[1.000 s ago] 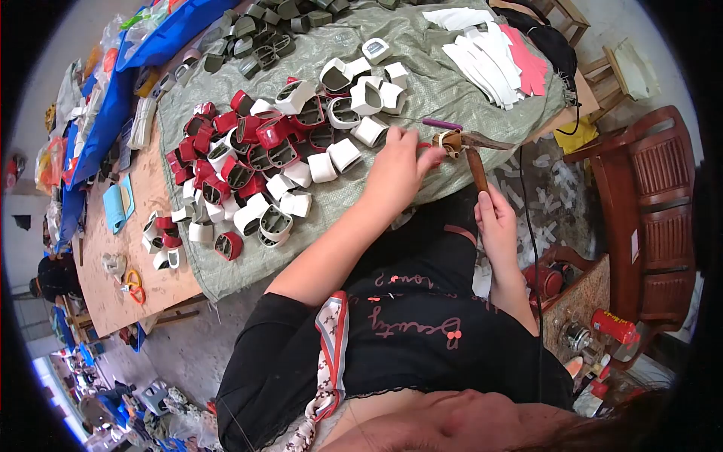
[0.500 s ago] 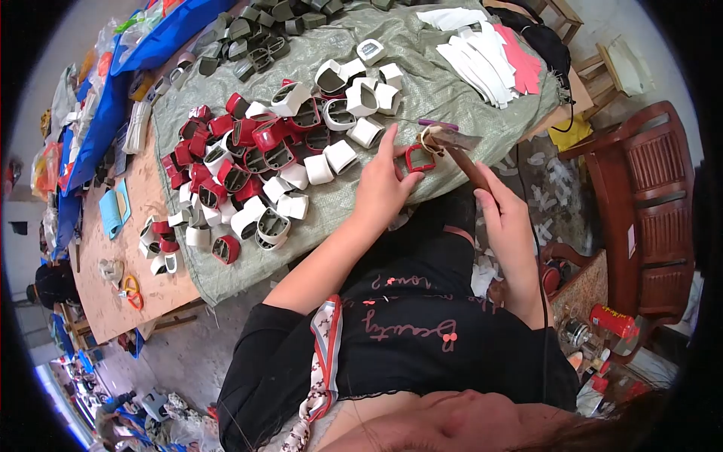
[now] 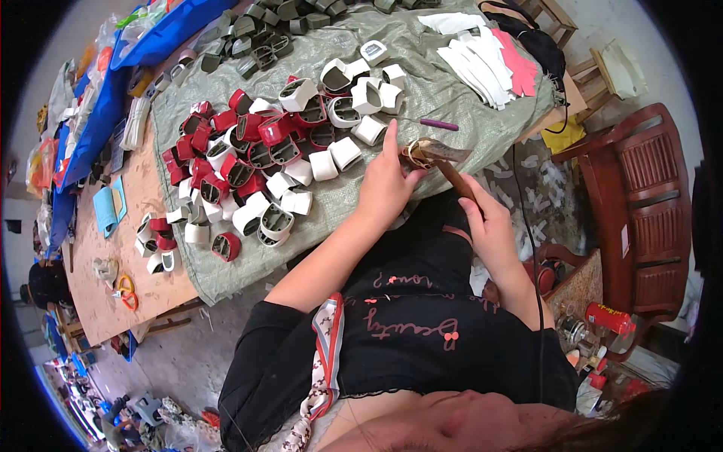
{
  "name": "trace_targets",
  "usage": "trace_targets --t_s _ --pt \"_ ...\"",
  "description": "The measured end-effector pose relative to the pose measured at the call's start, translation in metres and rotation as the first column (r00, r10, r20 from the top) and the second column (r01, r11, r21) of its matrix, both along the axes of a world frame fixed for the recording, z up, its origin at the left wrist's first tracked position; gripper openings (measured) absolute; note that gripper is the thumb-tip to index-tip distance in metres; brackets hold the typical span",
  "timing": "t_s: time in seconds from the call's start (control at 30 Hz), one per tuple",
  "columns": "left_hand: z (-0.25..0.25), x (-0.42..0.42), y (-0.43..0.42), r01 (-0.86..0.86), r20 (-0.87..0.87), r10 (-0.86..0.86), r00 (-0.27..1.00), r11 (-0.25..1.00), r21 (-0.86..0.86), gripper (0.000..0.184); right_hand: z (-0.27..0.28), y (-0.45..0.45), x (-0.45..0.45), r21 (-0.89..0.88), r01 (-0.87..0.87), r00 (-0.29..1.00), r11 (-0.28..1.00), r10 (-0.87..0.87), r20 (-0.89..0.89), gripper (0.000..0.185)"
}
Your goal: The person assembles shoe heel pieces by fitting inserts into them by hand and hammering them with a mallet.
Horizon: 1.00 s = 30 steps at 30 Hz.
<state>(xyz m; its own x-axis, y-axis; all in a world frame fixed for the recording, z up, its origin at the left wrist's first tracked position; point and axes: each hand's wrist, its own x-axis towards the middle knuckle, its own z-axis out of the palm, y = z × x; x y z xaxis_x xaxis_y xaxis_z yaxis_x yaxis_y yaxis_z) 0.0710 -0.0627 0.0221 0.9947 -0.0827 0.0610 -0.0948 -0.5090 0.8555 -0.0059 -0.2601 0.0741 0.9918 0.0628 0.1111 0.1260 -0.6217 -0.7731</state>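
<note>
My left hand [image 3: 382, 181] is spread on the green woven sheet, index finger stretched out and thumb apart. Between them and the hammer head [image 3: 450, 153] only a trace of dark red shows; the red loop there is mostly hidden. Cord or tape is wound round the head. My right hand [image 3: 489, 215] is closed on the hammer's wooden handle [image 3: 454, 178]. Beside my left hand lie white loops [image 3: 345, 154] and red loops [image 3: 275, 129] in a loose pile. A purple-handled tool [image 3: 439, 125] lies just beyond the hammer.
The green sheet [image 3: 218, 275] covers much of the wooden table [image 3: 90, 301]. Dark green loops [image 3: 271, 51] lie at the back, white strips [image 3: 471, 64] and pink strips [image 3: 516, 64] at the back right. Orange scissors [image 3: 126, 292] rest at left. A wooden chair [image 3: 655, 218] stands at right.
The hammer has come left and down toward my left hand, covering the red loop seen before. My left index finger has straightened away from the thumb since the first frame.
</note>
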Motion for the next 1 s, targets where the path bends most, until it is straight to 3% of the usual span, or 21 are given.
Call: trace_targets --t_s 0.2,0.37,0.47,0.63,0.73,0.77,0.83,0.87,0.9,0.93,1.0 --pt "-0.013 0.001 0.000 0.002 0.128 -0.002 0.992 1.000 -0.004 0.101 -0.005 -0.006 -0.010 0.010 0.024 0.994 1.000 -0.025 0.111 0.040" --pt "-0.008 0.000 0.001 0.031 0.045 -0.031 0.999 0.999 -0.016 0.100 -0.005 -0.010 -0.009 -0.064 0.023 1.000 0.998 -0.024 -0.011 0.040" --pt "-0.010 0.000 0.001 0.011 0.123 -0.011 0.992 1.000 0.001 0.103 -0.015 -0.009 -0.013 0.052 0.057 0.986 0.997 -0.064 0.154 0.041" --pt "-0.006 -0.003 0.003 0.019 0.099 -0.019 0.995 1.000 0.000 0.098 -0.011 -0.010 -0.003 0.055 0.019 1.000 0.998 -0.017 -0.026 0.039" --pt "-0.008 -0.011 0.006 0.061 0.312 -0.083 0.946 0.995 0.078 0.090 0.000 -0.003 0.018 0.147 0.210 0.978 0.967 -0.207 -0.032 0.041" --pt "-0.009 -0.015 0.006 0.026 0.321 -0.051 0.946 0.996 0.083 0.090 -0.001 -0.003 0.031 0.153 0.175 0.985 0.973 -0.174 -0.024 0.041" --pt "-0.011 -0.026 0.012 0.122 0.311 -0.113 0.944 0.992 -0.010 0.086 -0.011 0.000 0.069 0.017 0.147 0.956 0.989 -0.147 0.254 0.042" --pt "-0.004 -0.036 0.024 0.039 0.314 -0.041 0.948 0.999 0.013 0.086 -0.018 0.001 0.087 -0.037 0.130 0.949 0.991 -0.113 0.293 0.042" --pt "0.010 -0.050 0.037 0.111 0.317 -0.088 0.944 0.992 -0.056 0.083 -0.027 0.002 0.107 -0.084 0.106 0.941 0.991 -0.073 0.331 0.042" --pt "0.025 -0.061 0.054 0.184 0.327 -0.136 0.935 0.976 -0.121 0.080 -0.033 0.003 0.121 -0.087 0.094 0.961 0.992 -0.068 0.270 0.041" --pt "0.059 -0.086 0.109 0.017 0.375 0.010 0.927 0.997 -0.069 0.078 -0.038 0.003 0.138 -0.126 0.074 0.980 0.989 -0.049 0.192 0.041"
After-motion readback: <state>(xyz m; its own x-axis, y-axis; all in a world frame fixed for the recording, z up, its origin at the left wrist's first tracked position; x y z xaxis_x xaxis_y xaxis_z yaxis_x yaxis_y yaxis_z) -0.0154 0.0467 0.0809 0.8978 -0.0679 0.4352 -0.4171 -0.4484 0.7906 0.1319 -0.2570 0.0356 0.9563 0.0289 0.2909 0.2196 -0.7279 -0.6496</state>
